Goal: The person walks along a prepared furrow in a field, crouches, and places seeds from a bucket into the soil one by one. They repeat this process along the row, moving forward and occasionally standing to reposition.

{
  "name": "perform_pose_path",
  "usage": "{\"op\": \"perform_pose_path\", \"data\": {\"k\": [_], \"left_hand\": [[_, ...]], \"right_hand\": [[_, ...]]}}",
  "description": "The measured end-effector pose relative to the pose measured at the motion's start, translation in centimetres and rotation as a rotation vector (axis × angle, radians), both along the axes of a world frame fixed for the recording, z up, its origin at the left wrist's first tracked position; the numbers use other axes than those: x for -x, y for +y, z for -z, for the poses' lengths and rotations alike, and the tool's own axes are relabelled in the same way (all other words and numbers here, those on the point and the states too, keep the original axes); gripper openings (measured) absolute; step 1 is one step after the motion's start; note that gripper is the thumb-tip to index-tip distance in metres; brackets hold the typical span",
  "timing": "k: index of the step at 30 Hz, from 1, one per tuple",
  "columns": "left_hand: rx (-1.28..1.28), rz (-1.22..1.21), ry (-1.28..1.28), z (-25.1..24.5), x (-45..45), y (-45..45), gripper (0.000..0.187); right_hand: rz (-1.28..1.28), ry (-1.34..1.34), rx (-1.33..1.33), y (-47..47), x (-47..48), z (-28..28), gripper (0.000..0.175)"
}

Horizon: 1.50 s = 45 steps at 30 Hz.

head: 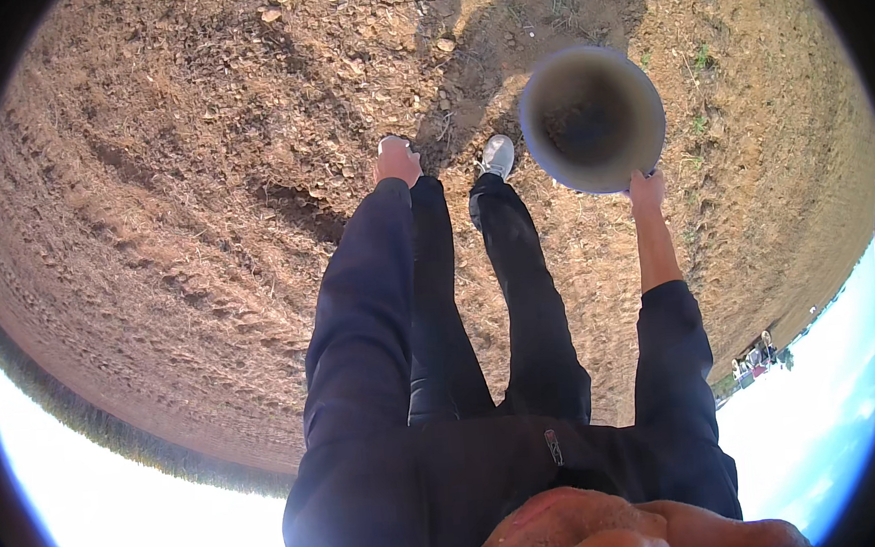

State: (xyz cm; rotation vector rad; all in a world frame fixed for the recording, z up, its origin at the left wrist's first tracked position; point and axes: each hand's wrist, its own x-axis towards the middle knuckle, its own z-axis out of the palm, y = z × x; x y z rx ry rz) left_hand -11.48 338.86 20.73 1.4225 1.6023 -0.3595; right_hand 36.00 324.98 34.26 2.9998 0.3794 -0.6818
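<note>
A round bucket (593,119) with a pale inner wall hangs at the right of the head view, its mouth towards the camera. My right hand (647,190) grips its near rim. Inside it is dark, and what lies at the bottom cannot be told. My left hand (398,161) is at the centre left, held low over the ground in front of my left leg, with its fingers curled. Whether it holds something small is hidden. A light shoe (498,156) on my right foot stands on the soil between my left hand and the bucket.
Dry, cloddy field soil (198,175) with straw bits lies all round, with a dark hollow (306,210) left of my left hand. Small green plants (702,57) grow beyond the bucket. Distant vehicles or machinery (754,359) stand at the right horizon; tall vegetation (117,436) edges the left.
</note>
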Motion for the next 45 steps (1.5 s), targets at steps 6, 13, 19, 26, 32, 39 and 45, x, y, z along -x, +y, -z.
{"op": "perform_pose_path", "data": {"k": [6, 13, 19, 26, 32, 39, 45], "left_hand": [[-0.077, 0.222, 0.045, 12.6, -4.5, -0.2, 0.045], [-0.113, 0.322, 0.124, 19.6, -5.6, -0.4, 0.039], [-0.114, 0.381, 0.193, 16.5, -6.0, 1.9, 0.028], [-0.052, -0.110, 0.127, 7.7, -3.8, 1.8, 0.035], [-0.060, -0.147, -0.196, -2.6, -2.1, 2.9, 0.032], [-0.113, -0.345, -0.401, -18.2, -3.5, 8.2, 0.037], [-0.410, -0.267, -0.428, -28.9, -2.4, 8.5, 0.048]], "right_hand": [[-0.178, 0.024, -0.096, -2.0, -1.7, 1.5, 0.033], [-0.202, 0.031, -0.170, -2.0, 0.1, 0.8, 0.032], [-0.250, -0.005, -0.069, 0.2, 2.5, -0.1, 0.032], [-0.263, 0.006, 0.084, 5.6, 4.8, -1.1, 0.035], [-0.305, 0.072, 0.138, 9.8, 6.6, -1.2, 0.038], [-0.350, 0.152, 0.043, 14.1, 13.7, -9.2, 0.041], [-0.427, 0.241, -0.163, 15.8, 18.9, -17.1, 0.039]]}}
